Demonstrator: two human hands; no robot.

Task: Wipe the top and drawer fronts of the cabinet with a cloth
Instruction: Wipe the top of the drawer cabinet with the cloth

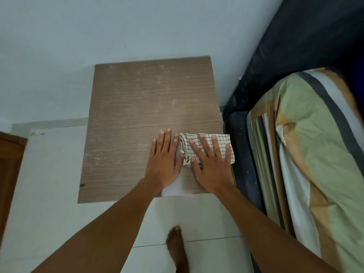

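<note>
The cabinet top (137, 115) is a brown wood-grain panel seen from above, with pale dusty smears toward its back. A folded cream cloth with a dark check (222, 139) lies at the top's near right corner. My right hand (210, 160) lies flat on the cloth with fingers spread, pressing it to the wood. Just left of the cloth, my left hand (163, 156) rests flat on the bare wood, its thumb touching the cloth's edge. The drawer fronts are hidden below the top.
A bed with a striped green, orange and white cover (307, 154) and dark mattress (242, 154) stands close on the right. A pale wall (137, 26) runs behind the cabinet. White floor tiles (197, 213), my bare foot (177, 247) and a brown wooden piece (9, 164) lie nearer.
</note>
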